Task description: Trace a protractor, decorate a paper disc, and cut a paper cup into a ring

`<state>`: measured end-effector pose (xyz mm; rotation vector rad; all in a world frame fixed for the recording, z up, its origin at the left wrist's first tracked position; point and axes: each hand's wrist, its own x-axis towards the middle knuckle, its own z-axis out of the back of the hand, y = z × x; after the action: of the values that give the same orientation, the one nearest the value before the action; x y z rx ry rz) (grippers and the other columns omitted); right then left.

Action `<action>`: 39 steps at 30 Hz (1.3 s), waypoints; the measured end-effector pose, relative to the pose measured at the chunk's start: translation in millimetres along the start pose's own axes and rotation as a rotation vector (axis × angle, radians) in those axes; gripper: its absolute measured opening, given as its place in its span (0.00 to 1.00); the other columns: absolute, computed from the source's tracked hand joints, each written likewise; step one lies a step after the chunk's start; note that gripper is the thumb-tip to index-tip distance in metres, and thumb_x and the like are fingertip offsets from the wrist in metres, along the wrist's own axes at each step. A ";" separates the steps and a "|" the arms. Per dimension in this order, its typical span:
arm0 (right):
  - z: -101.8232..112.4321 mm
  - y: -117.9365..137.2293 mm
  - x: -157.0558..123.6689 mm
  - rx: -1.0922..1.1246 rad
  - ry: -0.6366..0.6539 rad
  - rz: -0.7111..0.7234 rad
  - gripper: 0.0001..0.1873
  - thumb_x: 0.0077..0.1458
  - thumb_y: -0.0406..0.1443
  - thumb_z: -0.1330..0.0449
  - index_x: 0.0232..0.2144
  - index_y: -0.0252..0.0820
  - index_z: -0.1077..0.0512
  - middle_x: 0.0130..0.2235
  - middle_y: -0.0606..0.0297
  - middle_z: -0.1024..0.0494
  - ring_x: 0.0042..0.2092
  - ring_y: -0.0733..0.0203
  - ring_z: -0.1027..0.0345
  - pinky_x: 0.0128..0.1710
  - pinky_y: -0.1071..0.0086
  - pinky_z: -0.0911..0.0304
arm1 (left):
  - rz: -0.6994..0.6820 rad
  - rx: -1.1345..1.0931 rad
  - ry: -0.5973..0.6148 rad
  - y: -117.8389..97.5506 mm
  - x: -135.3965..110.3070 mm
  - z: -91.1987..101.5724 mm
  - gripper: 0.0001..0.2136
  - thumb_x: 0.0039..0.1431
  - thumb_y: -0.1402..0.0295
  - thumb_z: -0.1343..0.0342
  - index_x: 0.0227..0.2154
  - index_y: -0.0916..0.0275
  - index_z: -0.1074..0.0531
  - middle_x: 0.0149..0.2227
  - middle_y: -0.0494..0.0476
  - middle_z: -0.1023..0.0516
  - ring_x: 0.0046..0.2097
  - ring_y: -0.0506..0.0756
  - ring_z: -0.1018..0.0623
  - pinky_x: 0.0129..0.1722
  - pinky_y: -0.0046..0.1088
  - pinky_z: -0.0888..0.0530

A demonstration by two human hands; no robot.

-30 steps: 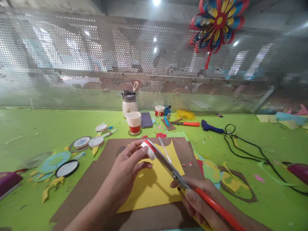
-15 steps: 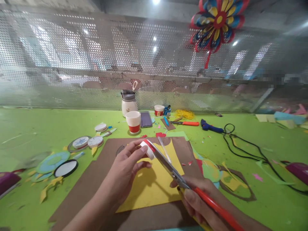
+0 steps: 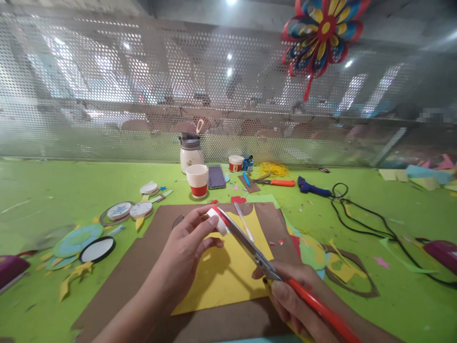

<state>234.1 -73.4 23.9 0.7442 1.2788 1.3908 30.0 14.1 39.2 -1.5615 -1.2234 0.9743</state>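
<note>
My left hand (image 3: 191,243) pinches a small curved red-and-white piece (image 3: 217,222), which looks cut from a paper cup, between thumb and fingers. In my right hand (image 3: 293,290) is a long pair of scissors (image 3: 257,257) with red handles. Their blade tips lie against the red edge of the piece; I cannot tell whether the blades are parted. Both hands are above a sheet of yellow paper (image 3: 221,281), which rests on brown card (image 3: 128,271). A thin white stick (image 3: 243,223) lies across the yellow sheet's far part.
Beyond the card stand a red-and-white paper cup (image 3: 197,181), a lidded bottle (image 3: 191,155) and a phone (image 3: 216,177). A knife with an orange handle (image 3: 282,183), a blue glue gun (image 3: 314,187) and its black cord (image 3: 371,224) lie right. Paper cutouts (image 3: 78,240) spread left.
Hardly anything differs. The red-and-white piece and the scissor tips have shifted very slightly, with both hands keeping their hold.
</note>
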 end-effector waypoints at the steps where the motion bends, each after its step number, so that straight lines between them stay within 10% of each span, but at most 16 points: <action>1: -0.2 -0.1 -0.1 0.001 -0.002 -0.003 0.43 0.54 0.69 0.51 0.45 0.36 0.27 0.22 0.72 0.38 0.22 0.72 0.49 0.21 0.75 0.52 | 0.000 -0.001 -0.002 -0.3 0.4 -0.3 0.16 0.57 0.60 0.35 0.45 0.62 0.24 0.42 0.58 0.22 0.43 0.55 0.27 0.35 0.28 0.25; 39: 0.2 -14.7 7.1 -0.032 0.020 0.129 0.40 0.58 0.66 0.51 0.44 0.35 0.28 0.21 0.74 0.40 0.21 0.72 0.50 0.19 0.75 0.54 | -0.073 0.012 0.024 4.0 5.8 6.2 0.16 0.57 0.62 0.34 0.46 0.60 0.23 0.45 0.59 0.21 0.46 0.57 0.26 0.41 0.33 0.24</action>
<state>236.7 -68.5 8.6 0.8049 1.2388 1.5223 26.4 20.4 33.3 -1.5048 -1.2473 0.9120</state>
